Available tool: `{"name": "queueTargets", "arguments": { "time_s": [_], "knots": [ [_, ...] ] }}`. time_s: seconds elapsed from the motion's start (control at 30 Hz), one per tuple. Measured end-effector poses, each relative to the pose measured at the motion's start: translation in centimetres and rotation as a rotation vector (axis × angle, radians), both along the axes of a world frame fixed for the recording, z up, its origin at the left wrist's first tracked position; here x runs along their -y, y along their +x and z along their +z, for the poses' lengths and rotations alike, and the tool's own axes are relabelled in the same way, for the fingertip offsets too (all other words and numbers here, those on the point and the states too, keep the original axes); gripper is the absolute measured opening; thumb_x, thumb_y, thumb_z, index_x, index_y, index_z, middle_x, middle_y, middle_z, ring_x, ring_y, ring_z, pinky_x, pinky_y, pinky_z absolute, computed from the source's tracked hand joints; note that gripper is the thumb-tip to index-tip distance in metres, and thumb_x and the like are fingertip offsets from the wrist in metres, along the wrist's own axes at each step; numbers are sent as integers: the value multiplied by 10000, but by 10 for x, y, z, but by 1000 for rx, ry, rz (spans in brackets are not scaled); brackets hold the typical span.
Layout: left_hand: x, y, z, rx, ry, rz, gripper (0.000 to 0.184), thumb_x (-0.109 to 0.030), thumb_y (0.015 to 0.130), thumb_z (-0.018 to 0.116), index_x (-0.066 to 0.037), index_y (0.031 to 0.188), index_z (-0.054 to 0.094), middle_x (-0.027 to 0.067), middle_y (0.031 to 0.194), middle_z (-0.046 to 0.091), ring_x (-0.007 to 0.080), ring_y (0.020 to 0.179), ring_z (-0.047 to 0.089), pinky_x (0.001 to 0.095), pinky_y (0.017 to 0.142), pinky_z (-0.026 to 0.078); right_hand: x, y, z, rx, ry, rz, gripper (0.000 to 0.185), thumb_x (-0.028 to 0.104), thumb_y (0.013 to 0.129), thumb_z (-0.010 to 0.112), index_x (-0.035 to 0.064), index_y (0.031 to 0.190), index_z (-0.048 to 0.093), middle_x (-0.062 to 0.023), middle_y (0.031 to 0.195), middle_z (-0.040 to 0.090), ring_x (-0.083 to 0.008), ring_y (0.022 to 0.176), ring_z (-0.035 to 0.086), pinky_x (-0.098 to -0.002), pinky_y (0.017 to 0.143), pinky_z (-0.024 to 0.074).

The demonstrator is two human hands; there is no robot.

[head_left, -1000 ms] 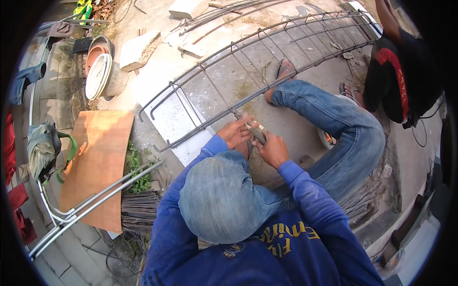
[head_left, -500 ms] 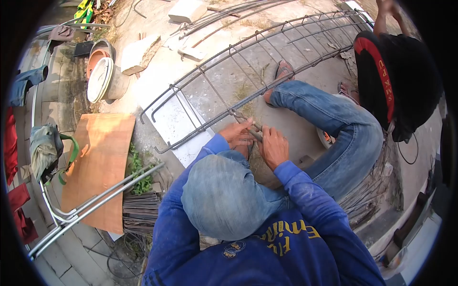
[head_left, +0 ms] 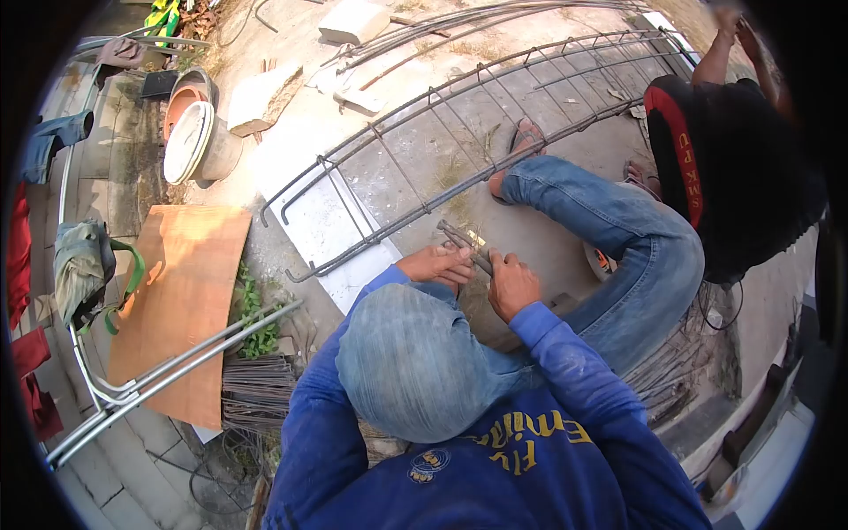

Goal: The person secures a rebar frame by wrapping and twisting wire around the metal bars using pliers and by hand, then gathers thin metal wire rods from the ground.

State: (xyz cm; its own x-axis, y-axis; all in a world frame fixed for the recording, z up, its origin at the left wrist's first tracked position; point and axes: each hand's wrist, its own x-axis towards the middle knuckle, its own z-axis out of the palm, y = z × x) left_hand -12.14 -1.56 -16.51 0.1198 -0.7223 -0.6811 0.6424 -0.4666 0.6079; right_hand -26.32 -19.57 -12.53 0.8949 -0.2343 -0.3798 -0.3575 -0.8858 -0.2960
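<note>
Right hand [head_left: 514, 287]: your grip, closed round the rear end of a metal hand tool [head_left: 468, 245].
Left hand [head_left: 439, 267]: your fingers, bent beside the tool; cannot tell how far this grip closes or what it holds.
Metal hand tool: between your hands, front end near the rebar cage [head_left: 428, 208].
Rebar cage: stretched out before you, its hooked end over a white board [head_left: 353, 281].
Co-worker [head_left: 742, 168]: dark shirt, off to your right.
</note>
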Motion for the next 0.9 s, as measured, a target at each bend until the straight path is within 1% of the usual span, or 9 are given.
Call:
{"name": "queueTargets", "arguments": {
  "time_s": [0.13,0.23,0.33,0.4,0.47,0.6,0.7,0.8,0.9],
  "knots": [
    [2,3,3,-46,-207,-255,694,-543,1042,532,-26,1500,466,185,1206,710,303,1167,679,385,987,536,0,10,1,-7,-64,4,368,131,899,614,162,1266,610,-133,1088,680,-368,1067,671,-559,850,533],
    [11,10,48,-247,-126,11,563,-387,1084,520,21,1470,477,188,1132,726,233,1075,700,352,935,553,4,12,0,43,-155,76,395,142,922,596,192,1314,604,-130,1093,678,-347,1054,668,-565,877,521],
    [17,25,27,-182,-323,127,506,-380,1081,528,4,1411,525,130,987,734,188,940,713,313,846,566,6,13,-12,16,-103,40,445,163,936,585,234,1375,588,-133,1090,675,-340,1090,640,-589,946,492],
    [27,34,21,-48,-155,74,472,-372,1079,532,-1,1371,549,90,925,723,158,848,706,289,771,567,6,15,-16,-69,50,-81,472,178,940,586,257,1405,575,-136,1085,673,-338,1156,604,-614,995,464],
    [39,52,-3,128,12,-75,439,-352,1073,536,-16,1355,571,49,862,706,132,752,702,267,671,568,6,12,-14,-150,4,-45,489,177,950,576,267,1430,559,-157,1090,672,-358,1145,609,-598,1030,458],
    [73,40,-7,104,-10,-316,388,-325,1069,537,-50,1333,609,50,856,706,144,758,714,264,670,578,7,-9,-38,-25,-297,58,560,185,956,574,298,1500,503,-202,1140,657,-405,1164,620,-551,1051,481],
    [68,44,-7,44,68,-86,378,-325,1049,569,-28,1277,622,63,820,704,143,719,705,264,654,580,46,3,-70,-438,382,-153,639,201,930,602,350,1535,458,-206,1322,585,-421,1240,589,-586,1112,418],
    [47,66,-29,288,250,-44,382,-301,1071,524,-41,1342,595,49,825,694,156,753,722,284,699,599,54,13,-19,-587,826,-382,654,239,877,651,257,1514,501,-209,1411,520,-362,1318,551,-496,1137,418],
    [44,63,-7,232,97,-44,385,-302,1074,519,-29,1336,593,60,836,703,164,763,728,298,733,608,34,16,6,-545,320,-177,664,256,889,664,235,1528,482,-197,1443,493,-375,1373,513,-535,1127,412]
  ]
}}
